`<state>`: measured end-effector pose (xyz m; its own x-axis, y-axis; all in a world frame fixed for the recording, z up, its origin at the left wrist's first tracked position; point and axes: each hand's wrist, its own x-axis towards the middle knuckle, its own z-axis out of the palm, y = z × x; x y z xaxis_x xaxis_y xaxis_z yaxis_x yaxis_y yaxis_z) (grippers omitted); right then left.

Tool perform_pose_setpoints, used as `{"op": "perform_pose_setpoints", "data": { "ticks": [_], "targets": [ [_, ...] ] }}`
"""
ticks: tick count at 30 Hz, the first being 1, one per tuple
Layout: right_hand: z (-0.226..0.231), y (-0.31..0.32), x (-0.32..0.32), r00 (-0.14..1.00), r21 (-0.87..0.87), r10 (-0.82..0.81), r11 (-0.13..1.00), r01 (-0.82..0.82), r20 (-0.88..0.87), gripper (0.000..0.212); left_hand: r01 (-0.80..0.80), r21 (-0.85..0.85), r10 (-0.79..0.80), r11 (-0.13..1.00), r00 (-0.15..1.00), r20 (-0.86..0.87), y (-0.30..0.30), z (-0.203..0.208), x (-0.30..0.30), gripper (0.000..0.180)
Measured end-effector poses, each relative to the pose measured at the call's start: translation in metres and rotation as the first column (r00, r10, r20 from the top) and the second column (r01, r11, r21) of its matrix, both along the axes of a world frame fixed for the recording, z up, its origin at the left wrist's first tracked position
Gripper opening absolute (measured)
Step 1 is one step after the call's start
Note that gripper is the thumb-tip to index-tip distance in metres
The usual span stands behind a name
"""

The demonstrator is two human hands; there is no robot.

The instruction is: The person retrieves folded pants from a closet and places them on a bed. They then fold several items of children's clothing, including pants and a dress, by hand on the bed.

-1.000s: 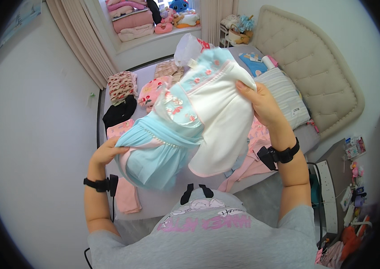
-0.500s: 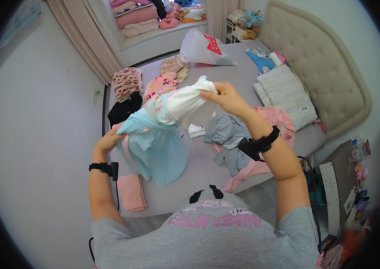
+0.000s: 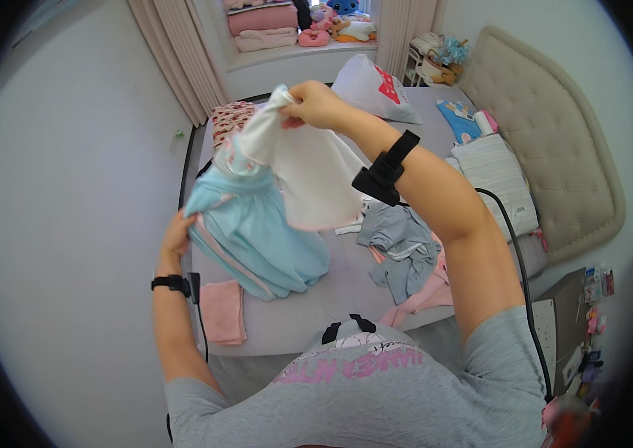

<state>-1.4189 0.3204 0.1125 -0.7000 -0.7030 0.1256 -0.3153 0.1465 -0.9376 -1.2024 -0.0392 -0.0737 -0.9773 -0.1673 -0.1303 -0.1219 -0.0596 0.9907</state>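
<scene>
A light blue dress (image 3: 249, 224) with a white part (image 3: 312, 175) and a pink strip along its side hangs stretched between my hands above the bed. My left hand (image 3: 177, 233) grips its left edge at the blue skirt, low down. Higher and farther off, my right hand (image 3: 315, 106) pinches the top of the white part, which spreads out below my right forearm. Beneath the dress's lower left lies a folded pink cloth (image 3: 223, 312). To its right rests a rumpled heap of grey clothes (image 3: 402, 243) with a pink garment (image 3: 424, 295) beside it.
The bed (image 3: 309, 325) carries a patterned folded garment (image 3: 229, 119) at far left and a white plastic bag (image 3: 361, 86) at the back. A striped folded quilt (image 3: 492, 175) lies by the padded headboard (image 3: 548, 134). A wall (image 3: 85, 224) borders the left side.
My right hand has moved left and away from me, lifting the white part, which now spreads open to the right. My left hand still holds the blue skirt, almost in place.
</scene>
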Motion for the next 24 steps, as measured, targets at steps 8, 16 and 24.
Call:
{"op": "perform_pose_setpoints", "data": {
  "ticks": [8,16,24],
  "targets": [
    [0.032,0.026,0.015,0.984,-0.318,0.065,0.941,-0.115,-0.163,0.026,-0.224,-0.395,0.124,0.891,0.957,-0.262,0.003,0.118,0.056,0.030],
    [-0.096,0.170,0.023,0.995,-0.174,0.031,0.984,-0.047,-0.096,0.007,-0.261,-0.762,0.046,0.592,0.956,-0.291,0.186,-0.022,0.092,0.043],
    [-0.428,0.325,0.044,0.953,0.185,-0.295,0.942,0.279,0.066,0.011,0.128,-0.830,-0.197,0.543,0.980,0.023,0.344,-0.336,0.068,0.043]
  ]
}}
